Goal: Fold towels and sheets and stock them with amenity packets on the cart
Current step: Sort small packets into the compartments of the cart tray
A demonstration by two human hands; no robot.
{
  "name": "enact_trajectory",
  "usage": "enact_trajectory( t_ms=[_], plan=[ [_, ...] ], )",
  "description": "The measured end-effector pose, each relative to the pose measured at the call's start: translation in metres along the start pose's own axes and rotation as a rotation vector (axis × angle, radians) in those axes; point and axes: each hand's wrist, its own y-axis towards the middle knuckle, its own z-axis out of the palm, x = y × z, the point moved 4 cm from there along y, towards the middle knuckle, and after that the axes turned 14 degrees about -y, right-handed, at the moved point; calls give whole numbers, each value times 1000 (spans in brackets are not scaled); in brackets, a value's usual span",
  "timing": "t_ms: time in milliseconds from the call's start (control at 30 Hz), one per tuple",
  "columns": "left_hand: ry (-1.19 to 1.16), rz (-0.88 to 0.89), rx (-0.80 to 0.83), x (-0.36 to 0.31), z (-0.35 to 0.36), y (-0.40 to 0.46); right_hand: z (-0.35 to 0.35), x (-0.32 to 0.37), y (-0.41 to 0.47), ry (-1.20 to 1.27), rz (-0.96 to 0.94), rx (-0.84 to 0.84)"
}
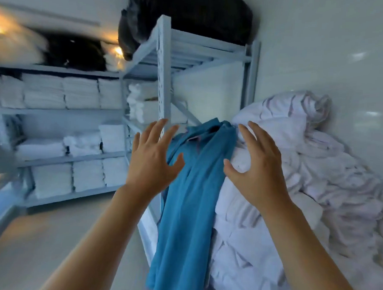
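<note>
Here, both hands, left (151, 158) and right (256, 167), spread and empty beside a vertically hanging blue garment (190, 210).

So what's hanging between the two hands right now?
In the head view, a blue garment hangs between the left hand and right hand, draped beside the white linen pile. Both hands are open and hold nothing.

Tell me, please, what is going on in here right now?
A person reaches both open hands, left hand and right hand, toward a blue garment hanging off the shelf post. Neither holds anything. A heap of white linen lies beside it, and folded towels fill the shelves.
</note>
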Motion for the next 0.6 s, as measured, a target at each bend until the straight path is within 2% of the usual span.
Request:
enact_trajectory(
  t_ms=[600],
  plan=[
    [277, -138, -61, 268, -87, 50, 242, 174, 131, 250, -160, -39]
  ],
)
